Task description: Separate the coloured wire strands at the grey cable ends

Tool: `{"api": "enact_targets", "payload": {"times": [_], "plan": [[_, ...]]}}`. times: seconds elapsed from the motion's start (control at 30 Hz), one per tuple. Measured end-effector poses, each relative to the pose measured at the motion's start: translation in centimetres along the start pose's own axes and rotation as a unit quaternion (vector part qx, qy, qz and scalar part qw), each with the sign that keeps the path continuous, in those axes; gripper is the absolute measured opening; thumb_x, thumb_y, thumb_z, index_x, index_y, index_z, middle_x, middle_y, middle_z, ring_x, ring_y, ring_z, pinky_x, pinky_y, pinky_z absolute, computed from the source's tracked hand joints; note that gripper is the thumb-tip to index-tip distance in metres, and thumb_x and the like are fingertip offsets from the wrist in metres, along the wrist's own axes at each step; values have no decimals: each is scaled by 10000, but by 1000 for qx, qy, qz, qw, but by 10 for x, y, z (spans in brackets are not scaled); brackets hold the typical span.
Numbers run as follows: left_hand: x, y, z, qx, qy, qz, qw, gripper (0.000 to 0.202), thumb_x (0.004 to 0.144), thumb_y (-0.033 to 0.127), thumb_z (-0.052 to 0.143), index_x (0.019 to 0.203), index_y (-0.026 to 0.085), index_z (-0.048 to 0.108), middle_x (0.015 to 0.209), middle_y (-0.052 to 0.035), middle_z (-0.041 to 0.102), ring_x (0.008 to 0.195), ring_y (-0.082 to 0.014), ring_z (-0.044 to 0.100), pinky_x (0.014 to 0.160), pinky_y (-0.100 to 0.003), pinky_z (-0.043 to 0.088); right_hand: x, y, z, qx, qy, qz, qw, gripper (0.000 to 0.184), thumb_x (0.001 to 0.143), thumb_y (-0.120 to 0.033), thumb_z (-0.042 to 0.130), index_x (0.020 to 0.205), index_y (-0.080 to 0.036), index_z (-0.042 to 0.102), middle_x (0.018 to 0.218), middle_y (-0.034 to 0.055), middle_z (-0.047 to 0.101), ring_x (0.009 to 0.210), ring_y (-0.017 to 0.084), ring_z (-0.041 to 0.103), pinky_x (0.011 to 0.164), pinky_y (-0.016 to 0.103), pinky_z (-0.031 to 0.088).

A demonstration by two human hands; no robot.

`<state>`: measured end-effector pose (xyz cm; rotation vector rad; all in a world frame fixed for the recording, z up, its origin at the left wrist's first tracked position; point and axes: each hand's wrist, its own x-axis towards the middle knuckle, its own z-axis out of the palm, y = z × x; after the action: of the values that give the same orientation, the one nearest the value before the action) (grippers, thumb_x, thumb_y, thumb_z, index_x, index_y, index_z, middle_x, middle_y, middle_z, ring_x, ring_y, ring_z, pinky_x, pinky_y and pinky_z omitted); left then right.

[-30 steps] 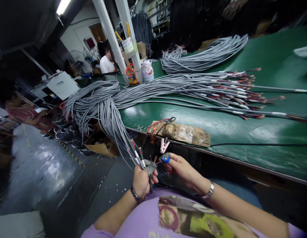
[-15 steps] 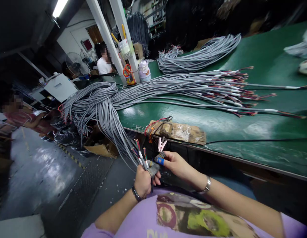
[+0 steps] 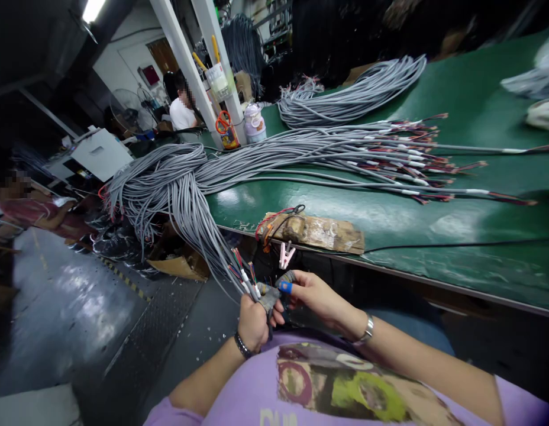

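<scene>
My left hand (image 3: 253,324) is closed around a few grey cables whose stripped ends (image 3: 244,277) point up, with white sleeves and thin coloured wires fanning out. Worn grey-yellow coverings wrap its thumb and finger. Close on the right, my right hand (image 3: 319,296) has thumb and forefinger pinched together, a blue band on the thumb and a grey covering on the forefinger. Whatever lies in that pinch is too small to make out. A large bundle of grey cables (image 3: 192,198) hangs over the bench edge toward my left hand. A pink clothespin (image 3: 286,255) sits just above my right fingertips.
On the green bench (image 3: 403,236), a wooden board (image 3: 332,235) with red and black wires lies at the front edge. Behind are a coiled cable bundle (image 3: 354,92), a lidded bottle (image 3: 255,124) and orange-handled scissors (image 3: 223,122). Two people are at left.
The view has shifted slightly, so the scene sits a little further left and up. Both hands stay almost in place, the right fingers slightly lower and more curled.
</scene>
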<state>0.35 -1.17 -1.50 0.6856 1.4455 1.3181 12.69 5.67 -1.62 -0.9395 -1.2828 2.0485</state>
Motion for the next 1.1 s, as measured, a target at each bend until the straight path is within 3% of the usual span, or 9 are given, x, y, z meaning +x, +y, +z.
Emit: {"api": "enact_targets", "payload": {"times": [0.27, 0.4, 0.53, 0.63, 0.7, 0.83, 1.0, 1.1], "plan": [[3, 1, -1, -36, 28, 6, 999, 281, 663, 382, 657, 592, 143, 529, 471, 9, 562, 313, -68, 465, 301, -163, 240, -2, 9, 1, 14, 27, -31, 999, 323, 627, -426, 721, 642, -153, 549, 524, -44, 505, 489, 77, 416, 491, 228, 335], [8, 6, -8, -72, 8, -10, 997, 284, 642, 377, 673, 597, 153, 505, 422, 29, 526, 268, -58, 404, 283, -161, 217, 1, 8, -9, 99, 39, -23, 994, 346, 666, -478, 692, 653, -158, 562, 544, -39, 508, 492, 72, 424, 524, 230, 396], [15, 14, -15, -101, -71, -68, 990, 285, 599, 359, 709, 659, 159, 514, 393, 44, 508, 248, -56, 370, 269, -153, 227, 12, 0, -23, 194, 58, 11, 979, 396, 671, -552, 662, 734, -164, 612, 677, 8, 586, 528, 82, 472, 541, 241, 446], [21, 20, -16, -100, -158, -124, 974, 311, 603, 397, 708, 670, 161, 516, 380, 32, 510, 235, -70, 379, 250, -153, 221, 20, -10, -26, 215, -9, 34, 976, 400, 667, -548, 671, 781, -166, 636, 737, 28, 609, 548, 94, 496, 538, 249, 449], [26, 23, -14, -98, -199, -146, 964, 325, 606, 421, 702, 661, 160, 517, 369, 24, 510, 229, -75, 382, 237, -153, 223, 24, -15, -23, 183, -28, -11, 983, 400, 682, -553, 657, 767, -162, 645, 685, 16, 593, 520, 86, 463, 507, 234, 412], [34, 28, -11, -90, -226, -161, 957, 315, 568, 385, 727, 650, 161, 521, 355, 24, 508, 227, -77, 383, 221, -148, 245, 29, -15, -17, 89, 51, -135, 986, 430, 720, -570, 608, 663, -145, 644, 573, 0, 555, 495, 77, 401, 483, 220, 339], [40, 32, -6, -85, -240, -165, 953, 328, 548, 380, 743, 661, 160, 528, 344, 24, 506, 217, -74, 370, 219, -148, 258, 35, -10, -12, 262, -15, -43, 964, 397, 694, -560, 645, 724, -164, 652, 638, -5, 585, 563, 95, 489, 550, 232, 408], [40, 33, -3, -86, -235, -171, 953, 344, 534, 398, 744, 630, 159, 518, 339, 24, 500, 216, -69, 365, 219, -146, 248, 37, -12, -8, 333, 5, -23, 943, 322, 661, -470, 721, 735, -162, 665, 655, -9, 606, 588, 91, 515, 578, 222, 425]]}}
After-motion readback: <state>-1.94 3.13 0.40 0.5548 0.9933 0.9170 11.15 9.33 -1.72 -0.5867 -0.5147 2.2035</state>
